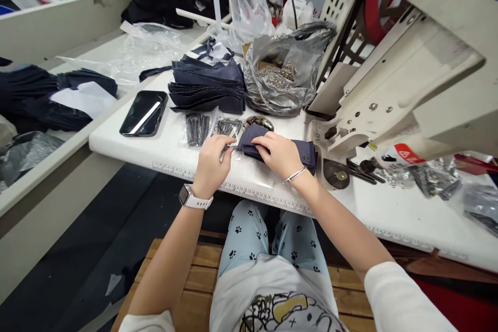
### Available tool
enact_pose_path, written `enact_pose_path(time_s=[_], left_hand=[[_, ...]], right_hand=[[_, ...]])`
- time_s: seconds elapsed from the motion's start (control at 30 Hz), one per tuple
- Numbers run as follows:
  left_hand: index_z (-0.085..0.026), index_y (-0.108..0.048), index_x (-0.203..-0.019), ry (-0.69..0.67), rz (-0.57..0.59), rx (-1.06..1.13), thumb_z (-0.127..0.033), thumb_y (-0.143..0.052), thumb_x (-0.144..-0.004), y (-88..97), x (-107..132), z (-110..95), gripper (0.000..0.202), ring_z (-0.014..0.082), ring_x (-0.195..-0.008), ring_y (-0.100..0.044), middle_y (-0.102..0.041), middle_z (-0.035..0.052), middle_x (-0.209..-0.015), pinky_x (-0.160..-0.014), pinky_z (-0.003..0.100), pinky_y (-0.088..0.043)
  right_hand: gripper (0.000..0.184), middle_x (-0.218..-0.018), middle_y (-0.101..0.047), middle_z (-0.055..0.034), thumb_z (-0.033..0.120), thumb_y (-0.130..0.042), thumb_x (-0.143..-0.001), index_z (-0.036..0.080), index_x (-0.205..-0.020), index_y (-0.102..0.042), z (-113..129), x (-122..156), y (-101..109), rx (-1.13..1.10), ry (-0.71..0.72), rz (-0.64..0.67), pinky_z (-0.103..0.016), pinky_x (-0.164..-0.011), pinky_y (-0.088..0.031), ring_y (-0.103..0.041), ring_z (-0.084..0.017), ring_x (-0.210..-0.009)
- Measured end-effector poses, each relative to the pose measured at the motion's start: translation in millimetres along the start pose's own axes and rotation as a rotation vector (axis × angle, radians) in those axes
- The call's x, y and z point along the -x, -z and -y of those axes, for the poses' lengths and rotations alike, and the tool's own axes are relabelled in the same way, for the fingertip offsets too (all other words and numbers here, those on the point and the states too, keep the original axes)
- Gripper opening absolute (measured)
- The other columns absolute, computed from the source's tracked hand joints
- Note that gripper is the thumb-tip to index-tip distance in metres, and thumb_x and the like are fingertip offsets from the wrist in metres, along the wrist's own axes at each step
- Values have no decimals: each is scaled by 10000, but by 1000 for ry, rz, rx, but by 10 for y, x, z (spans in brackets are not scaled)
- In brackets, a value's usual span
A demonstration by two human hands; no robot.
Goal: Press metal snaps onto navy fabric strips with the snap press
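While our left hand [212, 163] pinches something small [229, 148] and our right hand [278, 154] grips the folded navy fabric [249, 142], a slip could tip the round metal dish [259, 123] just beyond them.

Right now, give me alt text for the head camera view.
A person's right hand presses folded navy fabric on a white table, the left hand beside it near bagged screws. A phone and a bag of metal parts lie farther back.
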State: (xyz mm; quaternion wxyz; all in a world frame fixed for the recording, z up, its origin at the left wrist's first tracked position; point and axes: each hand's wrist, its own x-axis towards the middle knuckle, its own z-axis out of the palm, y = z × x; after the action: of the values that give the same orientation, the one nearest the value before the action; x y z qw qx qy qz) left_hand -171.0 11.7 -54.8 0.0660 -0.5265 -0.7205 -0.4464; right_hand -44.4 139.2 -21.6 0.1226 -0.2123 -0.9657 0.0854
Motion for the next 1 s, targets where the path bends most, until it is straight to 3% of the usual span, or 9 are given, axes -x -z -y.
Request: enact_pose_path(time_s=[0.1,0.2,0.3,0.43,0.57,0.77,0.87,1.0], left_hand=[[-153,-580,-904,131,-33,61,-226,-517,-822,-52,80,-74,126,158,-782,-591,-635,52,-843,-684,279,-473],[-150,-549,-957,360,-13,253,-285,-571,-790,-149,101,-147,216,133,-680,-591,-629,31,-772,-604,248,-467],[-147,-554,-956,518,-7,450,-290,-594,-762,-234,94,-154,244,129,-688,-598,-621,30,-766,-619,245,-477],[-143,-615,-891,585,-10,573,-285,-633,-718,-277,76,-111,224,138,-709,-605,-627,33,-744,-668,266,-487],[-145,-641,-871,603,-26,575,-294,-644,-706,-271,70,-105,222,144,-706,-604,-634,36,-735,-669,276,-488],[-131,-621,-967,601,6,600,-308,-672,-678,-217,76,-143,343,135,-681,-583,-622,32,-747,-648,273,-485],[-159,-602,-1098,469,51,420,-315,-656,-703,-172,53,-166,428,125,-667,-544,-586,21,-777,-644,282,-475],[-205,-682,-999,240,51,78,-318,-570,-783,-137,8,-165,268,143,-754,-519,-524,48,-896,-660,294,-465]], right_hand=[[282,-899,-633,-22,255,-399,-900,247,-1013,-658,14,36,-17,58,35,-17,-268,-568,-332,-567,-152,-805],[309,-904,-640,-32,250,-373,-908,235,-1003,-667,34,72,-23,93,69,-23,-276,-570,-338,-561,-161,-825],[309,-930,-650,-33,252,-382,-904,232,-1020,-668,37,72,-15,53,57,-24,-277,-594,-364,-570,-167,-846],[252,-938,-672,-6,242,-464,-866,239,-991,-683,-11,6,10,-141,-72,-18,-272,-675,-416,-594,-158,-841],[226,-934,-683,4,231,-495,-846,239,-959,-690,-30,-37,36,-235,-149,-10,-281,-727,-438,-598,-155,-820],[340,-981,-633,-80,211,-377,-896,184,-1149,-603,137,127,37,72,40,19,-297,-638,-439,-558,-201,-873],[363,-1036,-622,-91,176,-352,-900,141,-1196,-560,151,241,68,84,90,34,-304,-672,-463,-544,-203,-900],[325,-1080,-620,-80,134,-368,-888,129,-1102,-613,-63,440,230,-36,-14,-35,-316,-838,-465,-542,-186,-961]])
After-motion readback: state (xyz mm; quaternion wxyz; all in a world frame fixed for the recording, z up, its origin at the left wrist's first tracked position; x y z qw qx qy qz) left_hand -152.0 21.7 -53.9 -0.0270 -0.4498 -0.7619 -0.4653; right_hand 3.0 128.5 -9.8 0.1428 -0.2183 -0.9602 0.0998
